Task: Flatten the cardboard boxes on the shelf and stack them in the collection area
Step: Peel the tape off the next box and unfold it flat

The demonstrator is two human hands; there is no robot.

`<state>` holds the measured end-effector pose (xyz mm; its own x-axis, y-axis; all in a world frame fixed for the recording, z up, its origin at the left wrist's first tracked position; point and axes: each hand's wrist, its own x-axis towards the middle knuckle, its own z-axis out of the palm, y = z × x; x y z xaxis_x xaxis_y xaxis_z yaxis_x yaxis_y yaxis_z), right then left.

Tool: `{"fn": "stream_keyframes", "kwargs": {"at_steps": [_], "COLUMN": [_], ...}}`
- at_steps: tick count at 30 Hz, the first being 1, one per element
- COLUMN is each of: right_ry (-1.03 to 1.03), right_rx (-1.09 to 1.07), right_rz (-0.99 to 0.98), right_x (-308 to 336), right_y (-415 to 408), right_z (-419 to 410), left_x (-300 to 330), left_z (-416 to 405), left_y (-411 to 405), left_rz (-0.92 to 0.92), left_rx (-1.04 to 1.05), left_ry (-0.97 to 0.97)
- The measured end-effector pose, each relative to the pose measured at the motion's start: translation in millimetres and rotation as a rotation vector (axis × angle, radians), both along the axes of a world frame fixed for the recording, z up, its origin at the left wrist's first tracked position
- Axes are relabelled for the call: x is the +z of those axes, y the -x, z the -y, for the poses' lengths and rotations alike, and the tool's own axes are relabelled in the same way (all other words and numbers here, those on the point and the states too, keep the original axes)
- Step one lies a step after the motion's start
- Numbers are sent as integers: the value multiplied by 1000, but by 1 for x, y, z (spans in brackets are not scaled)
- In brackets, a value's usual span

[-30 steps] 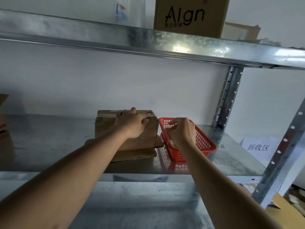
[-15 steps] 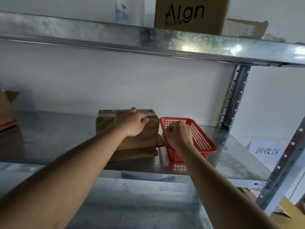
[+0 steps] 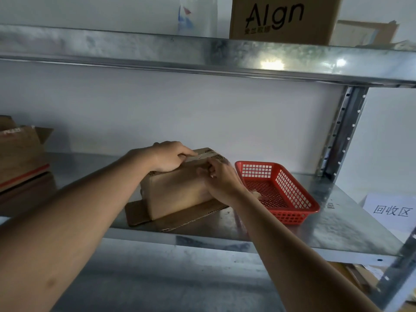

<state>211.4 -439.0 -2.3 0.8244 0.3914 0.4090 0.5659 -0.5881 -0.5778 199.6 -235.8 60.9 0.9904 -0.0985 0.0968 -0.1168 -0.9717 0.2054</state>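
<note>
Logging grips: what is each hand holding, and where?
Left hand grips the box at its top edge. Right hand pinches at the box's top right end, seemingly its tape.

Left hand (image 3: 167, 158) covers the rear left top of the cardboard box (image 3: 177, 192); its fingertips, curled over the far edge, are hidden. Right hand (image 3: 217, 179) masks the box's right end, and what its blurred fingers pinch cannot be told. Left of the fingers, a second carton (image 3: 21, 158) is cut by the frame edge. Above them, the printed box (image 3: 283, 19) is cropped at top.
</note>
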Motion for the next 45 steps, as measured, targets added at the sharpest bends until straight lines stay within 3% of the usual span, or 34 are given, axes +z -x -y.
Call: {"fn": "stream_keyframes", "kwargs": {"at_steps": [8,14,20,23,27,31,35,40,45], "right_ry": [-108,-395,-564,-545,-315,-139,14,67,-20], "right_rx": [59,116,173,175,33,-139,-69,-55,-63], "right_rz": [-267,-445,-531,-511,-364,-64,-142,-75,-119], "right_x": [-1,-2,9,11,18,29,39,40,41], "right_y": [0,-11,-9,-8,-11,-8,8,15,12], "right_z": [-45,-87,-104,-107,-109,-98,-84,-72,-54], "left_x": [-3,-12,-27,-34,-38,-35,-36,-33,-23], "left_z": [-46,-80,-95,-97,-86,-73,-54,-37,-34], "left_y": [3,1,-7,-12,-16,-14,-9,-7,-1], "left_rz": [100,152,80,28,116,199,280,313,252], "left_rx": [-84,-97,-66,-25,63,114,261,380,399], "left_ry": [32,108,328,434,444,343,324,208,-219]}}
